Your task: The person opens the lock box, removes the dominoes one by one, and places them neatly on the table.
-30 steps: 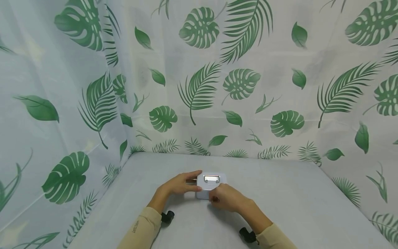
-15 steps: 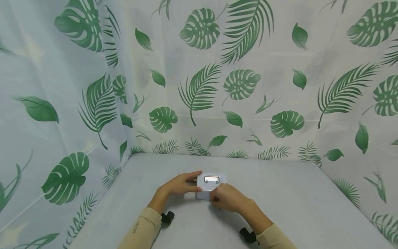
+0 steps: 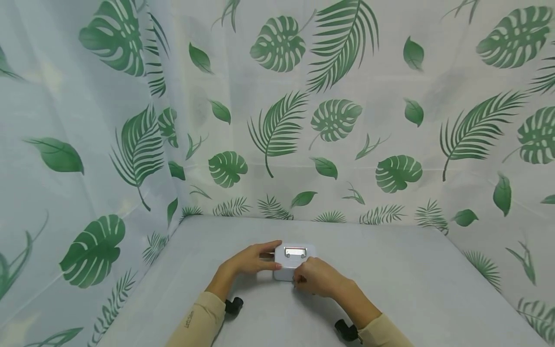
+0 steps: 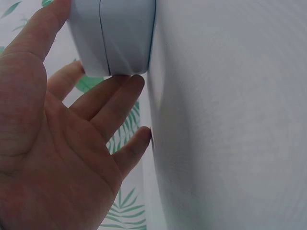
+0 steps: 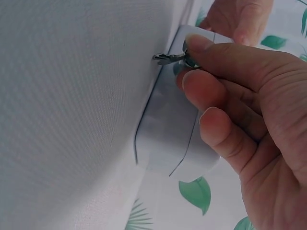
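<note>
A small white box (image 3: 291, 262) with a metal handle (image 3: 295, 251) on its lid sits on the grey table (image 3: 390, 279). My left hand (image 3: 253, 258) holds the box's left side between thumb and fingers; the left wrist view shows the box (image 4: 112, 36) against those fingers (image 4: 112, 103). My right hand (image 3: 316, 277) is at the box's front. In the right wrist view it pinches a small metal key (image 5: 168, 58) between thumb and forefinger, right by the box's front face (image 5: 170, 124).
Leaf-printed curtains (image 3: 277, 106) close in the table on the left, back and right. Black wrist camera mounts (image 3: 234, 304) show at both sleeves. The grey table surface runs out to either side of the box.
The view has dipped slightly. Both hands stay on the box; the right hand has edged a little toward the box's front.
</note>
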`<state>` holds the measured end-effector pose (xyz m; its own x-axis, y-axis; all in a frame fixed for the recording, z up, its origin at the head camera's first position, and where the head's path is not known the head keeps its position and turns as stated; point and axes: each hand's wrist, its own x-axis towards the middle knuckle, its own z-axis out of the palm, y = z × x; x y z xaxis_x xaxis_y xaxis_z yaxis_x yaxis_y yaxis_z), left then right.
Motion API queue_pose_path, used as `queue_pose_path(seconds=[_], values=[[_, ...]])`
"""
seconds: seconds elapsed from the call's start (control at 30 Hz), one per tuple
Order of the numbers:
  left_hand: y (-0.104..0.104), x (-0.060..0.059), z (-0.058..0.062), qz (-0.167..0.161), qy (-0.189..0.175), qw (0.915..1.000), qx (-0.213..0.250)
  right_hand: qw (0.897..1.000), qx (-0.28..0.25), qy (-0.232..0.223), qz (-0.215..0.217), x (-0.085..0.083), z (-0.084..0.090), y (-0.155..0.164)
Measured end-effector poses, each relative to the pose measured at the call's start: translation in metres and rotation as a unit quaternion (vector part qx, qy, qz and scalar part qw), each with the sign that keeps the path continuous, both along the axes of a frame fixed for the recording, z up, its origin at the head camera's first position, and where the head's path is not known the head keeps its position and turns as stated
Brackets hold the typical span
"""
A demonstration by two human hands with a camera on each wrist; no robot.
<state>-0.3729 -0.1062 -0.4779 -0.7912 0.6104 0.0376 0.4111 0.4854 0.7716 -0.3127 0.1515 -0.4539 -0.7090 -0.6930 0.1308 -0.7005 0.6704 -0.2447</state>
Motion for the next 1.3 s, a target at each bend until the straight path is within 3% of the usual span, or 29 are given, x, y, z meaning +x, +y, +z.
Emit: queue_pose_path(seconds=[0.8,1.3], values=[[0.0,0.003,0.003,-0.008,0.005,0.9999,0.007,0.999,0.03,0.01,-0.012,0.002,0.0,-0.001],[0.0,0.005,-0.007,-0.006,0.018,0.9998,0.01,0.999,0.037,0.003,-0.026,0.007,-0.012,-0.001]])
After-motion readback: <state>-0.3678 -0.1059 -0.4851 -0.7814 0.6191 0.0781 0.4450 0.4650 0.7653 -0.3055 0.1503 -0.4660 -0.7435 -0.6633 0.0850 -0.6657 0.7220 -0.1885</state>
